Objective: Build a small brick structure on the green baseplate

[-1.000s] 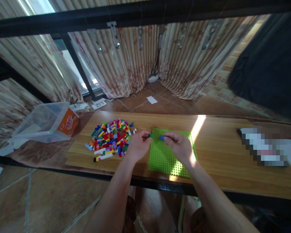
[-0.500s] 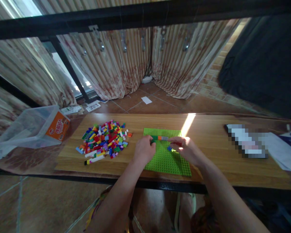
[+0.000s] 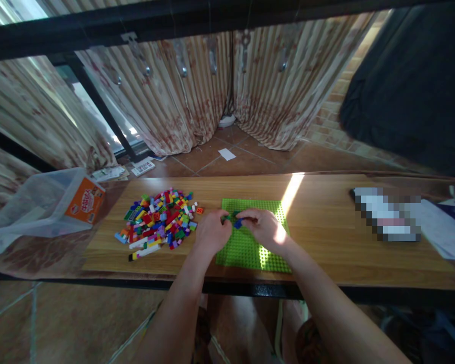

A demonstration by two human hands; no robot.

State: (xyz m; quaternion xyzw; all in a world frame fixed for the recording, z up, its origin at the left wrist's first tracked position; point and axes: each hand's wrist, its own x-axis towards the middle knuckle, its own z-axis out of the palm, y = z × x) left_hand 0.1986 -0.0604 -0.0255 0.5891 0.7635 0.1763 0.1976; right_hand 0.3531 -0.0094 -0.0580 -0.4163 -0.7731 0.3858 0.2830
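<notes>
My left hand [image 3: 214, 232] is closed over the left part of a lime green studded baseplate [image 3: 246, 250]. Its thumb and fingertips pinch a dark green toy brick [image 3: 225, 219], mostly covered by the fingers. From the right, my right hand [image 3: 266, 228] reaches across the plate, holding a small blue toy brick [image 3: 238, 223] between thumb and fingertips. The blue brick is close to the left fingertips; whether it touches the green one I cannot tell. Any orange and grey bricks are hidden behind my right hand.
Left of the plate lies a heap of mixed toy bricks [image 3: 161, 217], with a lone orange brick [image 3: 199, 211] beside it. A clear plastic bin [image 3: 41, 202] stands at the far left. A blurred-out phone-like object [image 3: 387, 215] and papers [image 3: 436, 230] lie at the right.
My right hand has moved left with the blue brick, close to my left hand. The orange and grey bricks seen between the hands are now out of sight. The view has shifted slightly.
</notes>
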